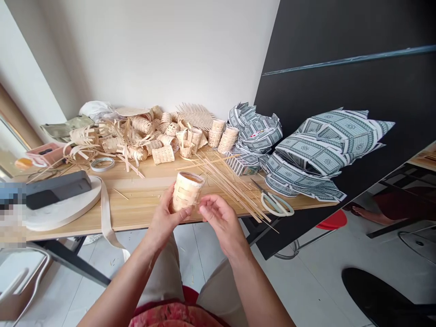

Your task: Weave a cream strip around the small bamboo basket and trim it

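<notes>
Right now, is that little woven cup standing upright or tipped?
Slightly tipped: the woven cup leans rightward, open end up, held in the left hand.

wooden table (pixel 136 213) with bamboo strips (pixel 228 181)

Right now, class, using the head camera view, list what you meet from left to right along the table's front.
White round board → left hand → woven bamboo cup → right hand → scissors → folded patterned paper

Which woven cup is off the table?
The pale woven cup gripped in the left hand; the others sit farther back on the wooden table.
</notes>
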`<state>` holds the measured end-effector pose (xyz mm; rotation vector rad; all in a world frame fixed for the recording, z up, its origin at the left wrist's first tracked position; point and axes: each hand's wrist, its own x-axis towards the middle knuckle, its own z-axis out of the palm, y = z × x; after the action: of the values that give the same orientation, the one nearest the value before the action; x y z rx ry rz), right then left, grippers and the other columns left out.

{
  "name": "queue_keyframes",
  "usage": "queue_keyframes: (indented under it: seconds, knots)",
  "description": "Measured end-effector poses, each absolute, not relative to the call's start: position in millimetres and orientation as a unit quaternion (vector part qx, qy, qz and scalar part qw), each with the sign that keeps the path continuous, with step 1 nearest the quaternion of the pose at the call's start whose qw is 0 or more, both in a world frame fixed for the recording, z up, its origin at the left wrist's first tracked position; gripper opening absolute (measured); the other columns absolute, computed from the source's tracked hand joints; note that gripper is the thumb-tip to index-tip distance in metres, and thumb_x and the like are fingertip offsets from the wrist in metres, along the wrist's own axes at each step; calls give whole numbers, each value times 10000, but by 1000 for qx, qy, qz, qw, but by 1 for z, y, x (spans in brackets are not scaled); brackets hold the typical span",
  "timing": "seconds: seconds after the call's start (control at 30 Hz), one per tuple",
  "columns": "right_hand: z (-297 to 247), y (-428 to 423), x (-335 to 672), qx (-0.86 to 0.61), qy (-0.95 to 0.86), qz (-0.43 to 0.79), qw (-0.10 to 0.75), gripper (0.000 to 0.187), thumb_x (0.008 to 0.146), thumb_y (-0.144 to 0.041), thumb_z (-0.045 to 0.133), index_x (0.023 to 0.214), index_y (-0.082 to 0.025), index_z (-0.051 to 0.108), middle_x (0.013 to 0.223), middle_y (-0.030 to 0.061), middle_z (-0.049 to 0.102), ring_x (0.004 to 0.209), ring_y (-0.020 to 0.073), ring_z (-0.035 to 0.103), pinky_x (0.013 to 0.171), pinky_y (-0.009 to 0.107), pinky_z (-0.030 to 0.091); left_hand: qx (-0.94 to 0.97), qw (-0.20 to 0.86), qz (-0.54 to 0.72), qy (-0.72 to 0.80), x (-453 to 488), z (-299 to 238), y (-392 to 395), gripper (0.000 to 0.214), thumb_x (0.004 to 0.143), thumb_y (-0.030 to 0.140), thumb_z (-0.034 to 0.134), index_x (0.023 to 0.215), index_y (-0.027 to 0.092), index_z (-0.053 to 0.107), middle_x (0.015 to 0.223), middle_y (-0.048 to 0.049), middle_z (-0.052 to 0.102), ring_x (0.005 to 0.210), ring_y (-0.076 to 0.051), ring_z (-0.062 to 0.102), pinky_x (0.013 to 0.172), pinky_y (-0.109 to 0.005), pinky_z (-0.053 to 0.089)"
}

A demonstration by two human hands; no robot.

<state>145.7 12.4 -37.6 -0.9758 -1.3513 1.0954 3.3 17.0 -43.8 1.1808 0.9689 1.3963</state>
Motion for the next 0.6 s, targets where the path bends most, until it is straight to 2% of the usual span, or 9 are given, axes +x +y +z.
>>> queue_keyframes:
  seconds: [0.07, 0.17, 0.2, 0.27, 0.4, 0.5, 0.6]
  knots:
    - [-36, 15, 154, -430, -624, 408, 509, 245, 736, -415, 591, 849, -200, 558, 809, 30, 604, 764, 169, 585, 684, 291, 480, 517, 477, 572, 421, 2, -44, 19, 696, 637, 256, 718, 1266, 197, 428, 1223, -85, 538, 1171, -255, 444, 956, -337, 351]
    - [-36, 29, 194, -539, -677, 220, 450, 230, 788, -385, 483, 836, -187, 590, 855, 65, 628, 739, 182, 589, 655, 308, 484, 547, 432, 570, 435, -2, -43, 21, 642, 632, 261, 719, 1211, 195, 450, 1205, -76, 534, 1126, -237, 465, 936, -324, 355]
    - [-38, 35, 213, -573, -693, 138, 416, 252, 800, -378, 443, 835, -181, 595, 881, 79, 630, 747, 190, 591, 662, 320, 484, 553, 426, 568, 437, -3, -43, 21, 637, 624, 262, 728, 1194, 189, 454, 1183, -74, 542, 1101, -233, 477, 921, -318, 361]
    - [-44, 49, 254, -654, -700, -24, 286, 268, 795, -342, 389, 842, -188, 603, 929, 90, 637, 756, 207, 596, 663, 341, 478, 544, 444, 565, 433, -6, -42, 21, 650, 606, 275, 747, 1178, 180, 455, 1122, -69, 569, 1040, -222, 503, 875, -301, 383]
    - [-58, 66, 317, -702, -676, -69, 213, 244, 740, -275, 387, 726, -194, 617, 771, 130, 649, 662, 263, 590, 523, 358, 426, 431, 598, 568, 366, -9, -46, 20, 568, 692, 405, 676, 1184, 216, 464, 1094, -57, 590, 925, -188, 552, 741, -259, 424]
    - [-67, 72, 333, -717, -670, -73, 178, 267, 748, -280, 373, 740, -193, 625, 776, 144, 657, 621, 273, 592, 464, 343, 390, 334, 693, 566, 297, -10, -51, 21, 469, 725, 477, 616, 1088, 189, 541, 1000, -75, 633, 800, -180, 592, 682, -272, 438]
    - [-70, 80, 338, -724, -669, -70, 154, 288, 770, -330, 369, 767, -199, 626, 790, 143, 658, 618, 279, 598, 451, 334, 375, 282, 748, 554, 233, -10, -52, 24, 462, 736, 509, 581, 1020, 145, 585, 923, -101, 656, 723, -179, 600, 667, -292, 448]
